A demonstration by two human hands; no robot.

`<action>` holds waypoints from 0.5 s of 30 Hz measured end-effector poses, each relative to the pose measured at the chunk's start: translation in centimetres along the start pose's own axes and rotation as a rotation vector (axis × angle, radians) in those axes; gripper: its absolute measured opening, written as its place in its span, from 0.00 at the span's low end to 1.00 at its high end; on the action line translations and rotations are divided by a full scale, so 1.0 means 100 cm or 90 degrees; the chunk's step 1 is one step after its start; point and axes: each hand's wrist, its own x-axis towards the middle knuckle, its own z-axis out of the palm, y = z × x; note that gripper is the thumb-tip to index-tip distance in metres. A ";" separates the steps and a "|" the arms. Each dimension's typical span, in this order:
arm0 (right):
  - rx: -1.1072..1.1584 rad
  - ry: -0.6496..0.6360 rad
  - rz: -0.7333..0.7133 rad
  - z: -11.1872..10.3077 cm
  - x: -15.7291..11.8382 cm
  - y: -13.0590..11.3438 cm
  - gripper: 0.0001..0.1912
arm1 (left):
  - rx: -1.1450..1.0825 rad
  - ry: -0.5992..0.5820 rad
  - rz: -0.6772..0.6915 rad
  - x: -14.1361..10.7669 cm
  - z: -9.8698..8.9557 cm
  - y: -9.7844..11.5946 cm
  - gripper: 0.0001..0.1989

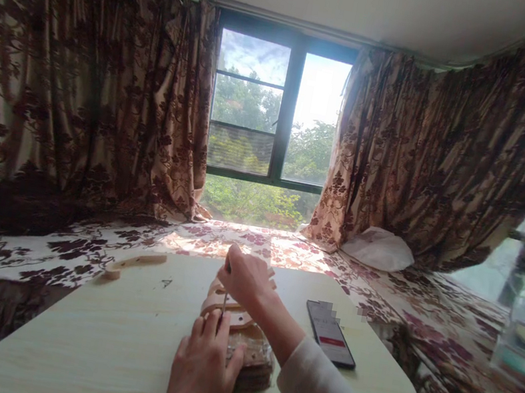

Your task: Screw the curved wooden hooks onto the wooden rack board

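Note:
At the middle of the table, a light wooden piece [237, 318] with curved edges and small holes lies partly under my hands. My right hand [248, 280] is closed round the dark handle of a screwdriver [225, 302], whose thin shaft points down at the wood. Nearer to me, my left hand [206, 366] rests with its fingertips by the shaft's lower end and its thumb apart, against a stack of brown pieces in clear wrap [255, 366]. Whether the left fingertips hold a small part is hidden.
A curved wooden piece [136, 262] lies at the table's back left, with a small dark item [166, 282] near it. A phone [330, 334] lies on the right of the table [65, 338]. Behind are a floral-covered ledge, a white bag [379, 249], curtains and a window.

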 end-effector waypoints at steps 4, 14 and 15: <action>0.002 0.000 0.000 0.001 0.001 0.000 0.14 | -0.001 -0.002 -0.004 0.000 0.000 0.001 0.18; 0.003 -0.003 -0.001 -0.001 -0.001 0.000 0.14 | -0.003 -0.012 -0.005 0.001 -0.001 0.001 0.19; 0.002 -0.003 -0.001 -0.001 -0.001 0.001 0.14 | -0.004 -0.013 -0.005 0.001 -0.002 0.001 0.19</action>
